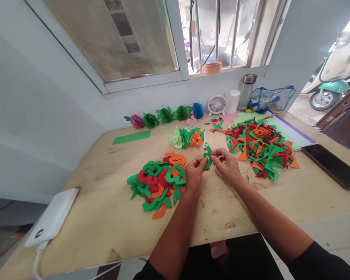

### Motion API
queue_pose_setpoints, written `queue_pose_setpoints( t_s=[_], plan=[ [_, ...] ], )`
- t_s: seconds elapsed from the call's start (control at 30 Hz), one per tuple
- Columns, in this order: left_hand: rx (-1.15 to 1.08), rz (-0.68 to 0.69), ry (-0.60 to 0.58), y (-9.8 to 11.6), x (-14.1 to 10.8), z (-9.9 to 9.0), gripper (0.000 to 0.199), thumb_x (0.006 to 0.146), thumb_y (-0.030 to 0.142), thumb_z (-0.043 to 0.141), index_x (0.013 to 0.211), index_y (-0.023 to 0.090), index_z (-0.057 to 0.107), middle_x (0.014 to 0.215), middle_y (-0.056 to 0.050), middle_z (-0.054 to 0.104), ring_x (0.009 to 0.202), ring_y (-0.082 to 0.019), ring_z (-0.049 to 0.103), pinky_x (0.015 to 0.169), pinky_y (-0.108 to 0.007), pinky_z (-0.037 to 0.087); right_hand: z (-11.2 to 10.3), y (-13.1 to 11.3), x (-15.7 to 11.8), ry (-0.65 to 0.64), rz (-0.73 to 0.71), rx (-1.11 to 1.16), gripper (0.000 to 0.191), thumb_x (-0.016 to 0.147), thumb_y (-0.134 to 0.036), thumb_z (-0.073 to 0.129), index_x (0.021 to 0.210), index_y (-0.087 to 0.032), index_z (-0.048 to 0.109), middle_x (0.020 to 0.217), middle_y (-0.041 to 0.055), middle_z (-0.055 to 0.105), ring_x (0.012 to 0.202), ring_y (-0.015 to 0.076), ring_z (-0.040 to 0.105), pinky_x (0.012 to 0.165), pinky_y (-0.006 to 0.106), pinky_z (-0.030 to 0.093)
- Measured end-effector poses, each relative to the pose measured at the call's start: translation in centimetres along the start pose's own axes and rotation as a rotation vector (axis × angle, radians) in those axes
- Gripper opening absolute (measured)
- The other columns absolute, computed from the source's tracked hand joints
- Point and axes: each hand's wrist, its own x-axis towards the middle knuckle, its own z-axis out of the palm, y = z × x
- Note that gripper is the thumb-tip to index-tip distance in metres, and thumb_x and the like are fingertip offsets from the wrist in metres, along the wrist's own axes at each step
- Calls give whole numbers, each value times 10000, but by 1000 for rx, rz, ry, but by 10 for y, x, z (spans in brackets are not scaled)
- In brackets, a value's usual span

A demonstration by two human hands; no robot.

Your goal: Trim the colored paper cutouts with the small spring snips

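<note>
Both hands meet above the middle of the wooden table [99, 186]. My left hand [195, 172] pinches the lower end of a green paper cutout [207, 162]. On its other side, the fingertips of my right hand [228, 166] are closed at the cutout's edge, where a small white bit shows. Part of a white ring-shaped thing, perhaps a tape roll [218, 171], peeks out under my right hand. Left of my left hand lies a pile of curved green, red and orange cutouts [154, 186]. A heap of angular coloured scraps [265, 147] is to the right.
Smaller cutouts with white spots [186, 137] and a pen [204, 140] lie beyond my hands. Along the wall stand paper flowers [165, 114], a small fan [217, 105] and a glass bottle [246, 93]. A phone [332, 165] lies right, a white power bank [54, 216] left.
</note>
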Motion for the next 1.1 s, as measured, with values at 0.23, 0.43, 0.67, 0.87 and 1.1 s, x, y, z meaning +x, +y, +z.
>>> queue_pose_setpoints(
  t_s=[0.23, 0.43, 0.67, 0.87, 1.1],
  plan=[
    [17, -16, -33, 1, 1, 1, 278, 616, 370, 741, 732, 119, 719, 685, -44, 673, 622, -126, 598, 568, -220, 493, 2, 2, 0, -28, -22, -49, 140, 756, -296, 537, 744, -184, 620, 775, 39, 643, 697, 146, 567, 613, 263, 442],
    [-9, -40, -50, 4, -1, 3, 273, 604, 367, 750, 717, 121, 716, 646, -23, 657, 582, -105, 579, 559, -207, 463, 2, 1, -1, -26, 4, -67, 151, 764, -300, 525, 711, -182, 603, 699, 10, 614, 612, 122, 531, 567, 243, 424],
    [-76, -142, -122, 5, -1, 4, 373, 594, 428, 747, 789, 111, 718, 715, -57, 683, 600, -120, 599, 558, -226, 482, 2, 5, 1, -34, 82, 3, 159, 752, -321, 538, 723, -177, 598, 671, 11, 613, 585, 130, 552, 559, 250, 443],
    [25, -209, -201, 14, -4, 3, 380, 532, 412, 778, 759, 113, 723, 646, -56, 669, 532, -115, 578, 491, -217, 464, 1, 9, 3, -1, 114, -18, 173, 738, -340, 544, 713, -181, 606, 623, 8, 629, 550, 133, 552, 533, 249, 437],
    [31, -231, -263, 15, -5, 3, 318, 528, 405, 765, 652, 119, 699, 530, -37, 625, 483, -109, 549, 471, -219, 438, 0, 9, 3, 1, 137, -51, 169, 729, -344, 544, 684, -190, 595, 576, -11, 596, 519, 124, 526, 508, 239, 405]
  ],
)
